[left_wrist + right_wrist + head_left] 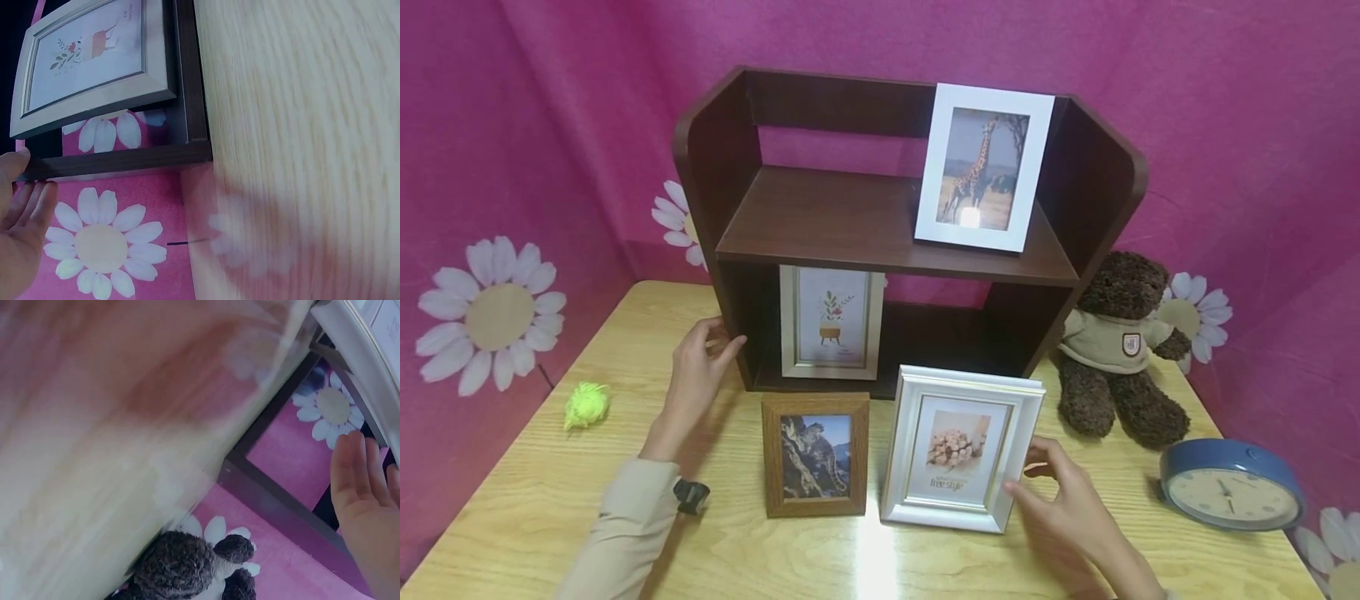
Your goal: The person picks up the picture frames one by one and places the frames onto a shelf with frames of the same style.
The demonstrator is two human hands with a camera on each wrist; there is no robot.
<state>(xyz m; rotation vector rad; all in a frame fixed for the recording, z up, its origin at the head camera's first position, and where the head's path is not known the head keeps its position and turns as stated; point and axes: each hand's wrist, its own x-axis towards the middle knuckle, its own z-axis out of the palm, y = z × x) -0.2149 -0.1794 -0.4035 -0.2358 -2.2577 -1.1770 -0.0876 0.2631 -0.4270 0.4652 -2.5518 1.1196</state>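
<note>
My left hand point(691, 377) pinches the left side panel of a dark brown two-tier shelf point(838, 218); in the left wrist view the thumb lies on one face of the panel and the fingers on the other. With my right hand point(1066, 498) I hold the right edge of a white picture frame point(955, 454) with a flower photo, thumb in front and fingers behind. It stands before the shelf, leaning back slightly. Left of it stands a wooden picture frame point(816, 454) showing an animal on rocks.
On the upper tier, a white giraffe frame point(983, 171) stands at the right. A beige plant-print frame point(832, 323) occupies the lower tier's left. A brown teddy bear point(1116, 350) and blue clock point(1232, 486) are at the right, a yellow-green fuzzy ball point(587, 405) at the left.
</note>
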